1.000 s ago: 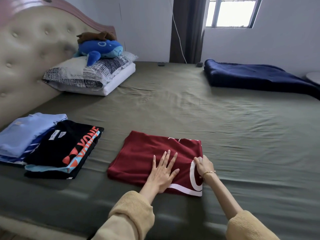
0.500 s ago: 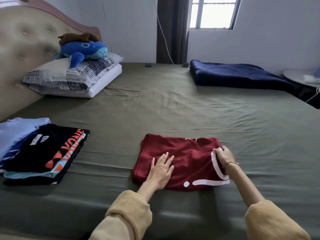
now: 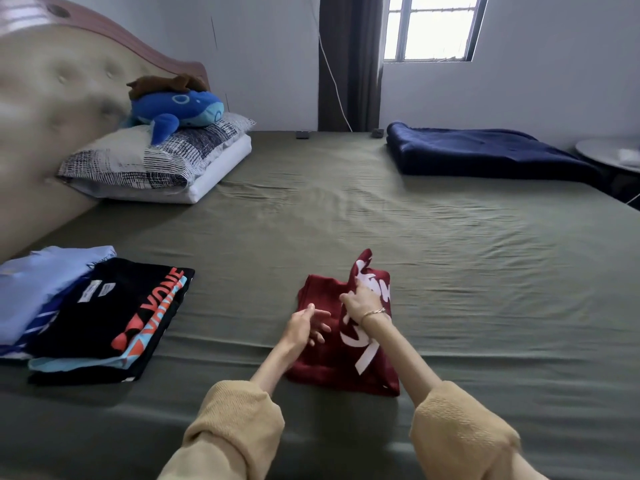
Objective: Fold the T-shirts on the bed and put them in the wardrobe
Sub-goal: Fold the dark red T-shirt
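A dark red T-shirt [image 3: 329,365] with white lettering lies partly folded on the green bed sheet [image 3: 450,271] near the front edge. My right hand [image 3: 362,299] grips its right part and holds it raised, folded over toward the left. My left hand [image 3: 306,325] is over the shirt's left half with fingers straight, edge-on to the fabric. To the left sit folded shirts: a black one with orange letters [image 3: 114,313] on top of a stack, and a light blue one [image 3: 38,289] beside it.
A padded headboard [image 3: 45,109] runs along the left. Two pillows [image 3: 162,161] carry a blue plush toy [image 3: 180,110]. A folded navy blanket [image 3: 485,154] lies at the far right. A round side table [image 3: 609,154] stands beyond the bed's right edge.
My right hand has lifted the red shirt's right side and swung it leftward over the rest. My left hand has turned from flat on the fabric to edge-on.
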The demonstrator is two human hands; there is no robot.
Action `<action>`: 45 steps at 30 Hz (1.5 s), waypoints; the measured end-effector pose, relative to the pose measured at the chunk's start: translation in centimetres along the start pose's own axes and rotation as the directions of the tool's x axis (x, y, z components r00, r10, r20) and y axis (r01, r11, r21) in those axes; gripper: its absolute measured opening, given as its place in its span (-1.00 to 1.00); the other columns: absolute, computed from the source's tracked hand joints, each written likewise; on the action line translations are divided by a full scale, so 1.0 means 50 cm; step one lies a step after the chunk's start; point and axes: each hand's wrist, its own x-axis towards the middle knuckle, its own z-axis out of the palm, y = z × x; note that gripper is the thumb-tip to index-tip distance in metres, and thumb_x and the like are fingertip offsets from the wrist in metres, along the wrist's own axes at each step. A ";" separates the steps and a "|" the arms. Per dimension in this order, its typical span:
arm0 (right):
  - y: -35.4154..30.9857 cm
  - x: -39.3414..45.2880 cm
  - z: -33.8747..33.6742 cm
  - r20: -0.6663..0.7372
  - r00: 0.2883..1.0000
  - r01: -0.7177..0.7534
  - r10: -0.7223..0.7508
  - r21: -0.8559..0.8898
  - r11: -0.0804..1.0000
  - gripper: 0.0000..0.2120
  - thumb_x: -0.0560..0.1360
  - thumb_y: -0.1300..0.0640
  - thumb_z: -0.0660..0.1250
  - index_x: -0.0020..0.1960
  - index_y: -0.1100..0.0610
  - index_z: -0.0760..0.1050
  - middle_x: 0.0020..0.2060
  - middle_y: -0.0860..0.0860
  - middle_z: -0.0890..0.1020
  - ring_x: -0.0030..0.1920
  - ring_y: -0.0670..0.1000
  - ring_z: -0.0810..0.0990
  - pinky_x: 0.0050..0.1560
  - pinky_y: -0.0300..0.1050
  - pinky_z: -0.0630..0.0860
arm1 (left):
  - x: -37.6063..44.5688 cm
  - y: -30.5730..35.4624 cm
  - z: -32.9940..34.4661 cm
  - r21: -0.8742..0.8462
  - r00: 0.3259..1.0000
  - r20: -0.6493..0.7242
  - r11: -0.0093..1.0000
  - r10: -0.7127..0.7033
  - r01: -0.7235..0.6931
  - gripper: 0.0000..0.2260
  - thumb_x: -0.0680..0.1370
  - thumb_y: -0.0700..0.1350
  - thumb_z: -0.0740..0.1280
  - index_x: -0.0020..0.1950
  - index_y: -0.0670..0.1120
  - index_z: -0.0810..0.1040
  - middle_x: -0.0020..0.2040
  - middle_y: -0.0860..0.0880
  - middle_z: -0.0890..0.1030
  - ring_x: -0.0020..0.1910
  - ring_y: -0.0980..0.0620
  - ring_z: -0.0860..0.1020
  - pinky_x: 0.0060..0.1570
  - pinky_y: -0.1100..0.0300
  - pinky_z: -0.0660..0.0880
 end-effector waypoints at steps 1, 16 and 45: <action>-0.009 -0.002 0.021 0.022 1.000 -0.005 0.005 0.005 1.000 -0.59 0.52 0.25 0.18 0.36 0.27 0.32 0.04 0.26 0.57 0.14 0.20 0.54 0.05 -0.13 0.40 | 0.001 0.001 -0.010 -0.063 0.999 0.014 0.997 -0.040 0.041 -0.59 0.69 -0.06 -0.05 0.05 -0.23 0.53 -0.48 -0.02 0.54 -0.66 0.19 0.42 -0.62 0.39 0.26; 0.016 -0.017 0.085 -0.034 0.999 -0.010 0.010 -0.005 1.000 -0.73 0.51 0.28 0.16 0.17 0.20 0.51 0.16 0.13 0.57 0.13 0.11 0.56 0.12 -0.03 0.50 | 0.002 -0.021 -0.031 0.486 0.940 -0.323 0.872 0.109 0.065 -0.69 0.55 -0.15 0.24 -0.39 -0.09 0.26 -0.17 -0.19 0.57 -0.11 -0.17 0.49 -0.18 0.10 0.32; 0.062 0.088 -0.068 0.136 0.985 -0.172 0.104 0.777 0.606 -0.87 0.42 0.36 0.36 -0.08 0.19 0.56 -0.28 0.07 0.65 -0.32 0.01 0.62 -0.35 -0.19 0.58 | 0.059 0.085 -0.052 -0.039 0.997 0.042 0.997 -0.058 0.060 -0.81 0.57 -0.24 0.28 0.11 -0.33 0.56 0.00 -0.21 0.65 -0.21 -0.01 0.66 -0.22 0.20 0.61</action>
